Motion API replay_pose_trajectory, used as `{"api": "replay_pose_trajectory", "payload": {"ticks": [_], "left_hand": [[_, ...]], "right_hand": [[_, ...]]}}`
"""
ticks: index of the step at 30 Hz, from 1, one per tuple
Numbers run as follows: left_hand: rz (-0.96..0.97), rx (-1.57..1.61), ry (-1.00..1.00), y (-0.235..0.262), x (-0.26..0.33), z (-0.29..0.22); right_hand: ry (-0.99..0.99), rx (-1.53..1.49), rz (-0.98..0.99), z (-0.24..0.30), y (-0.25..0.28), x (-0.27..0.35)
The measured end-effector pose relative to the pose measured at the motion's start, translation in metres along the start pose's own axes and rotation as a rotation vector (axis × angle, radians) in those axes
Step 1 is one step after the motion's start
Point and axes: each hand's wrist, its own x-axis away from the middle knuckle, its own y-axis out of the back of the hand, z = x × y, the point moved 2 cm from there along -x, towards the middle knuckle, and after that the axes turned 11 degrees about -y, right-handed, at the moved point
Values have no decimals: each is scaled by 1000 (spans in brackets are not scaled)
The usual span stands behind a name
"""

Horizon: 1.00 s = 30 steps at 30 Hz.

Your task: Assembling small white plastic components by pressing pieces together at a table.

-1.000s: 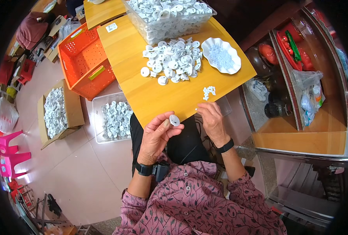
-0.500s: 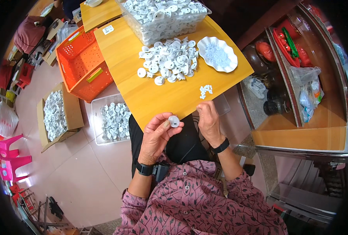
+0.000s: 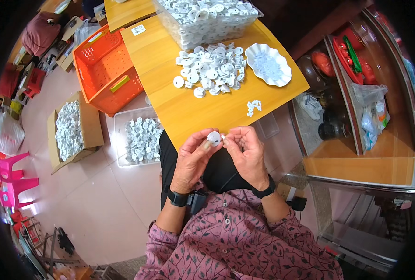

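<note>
My left hand (image 3: 195,158) pinches a round white plastic part (image 3: 214,138) with a small dark slot, just off the near edge of the yellow wooden table (image 3: 170,105). Right beside it, my right hand (image 3: 246,151) is closed in a pinch on a tiny white piece (image 3: 223,136), held close to the disc. On the table, a little beyond my right hand, lies a small cluster of tiny white pieces (image 3: 253,108). Farther back spreads a loose pile of similar round white parts (image 3: 211,70).
A clear bin (image 3: 207,35) heaped with white parts and a scalloped white dish (image 3: 282,77) of small clear pieces stand on the table. Left on the floor are an orange crate (image 3: 116,95), a cardboard box (image 3: 91,123) and a clear tub (image 3: 119,156). A shelf unit (image 3: 361,165) stands right.
My right hand has come left and in to the disc, now with a tiny white piece showing at its fingertips. The left hand still holds the disc. The whole view has shifted slightly.
</note>
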Motion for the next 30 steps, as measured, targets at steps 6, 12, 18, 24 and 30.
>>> {"api": "replay_pose_trajectory", "payload": {"ticks": [6, 12, 18, 24, 30], "left_hand": [[14, -15, -9, 6, 3, 1], [18, -35, -13, 7, 4, 0], [26, -49, -10, 5, 5, -3], [39, -75, -15, 5, 6, -5], [74, -176, -7, 2, 5, -9]], "right_hand": [[53, 98, 31, 14, -4, 0], [58, 126, 58, 24, -5, -2], [33, 140, 74, 26, -6, -3], [30, 169, 84, 26, -7, -4], [60, 200, 113, 29, -5, -5]]}}
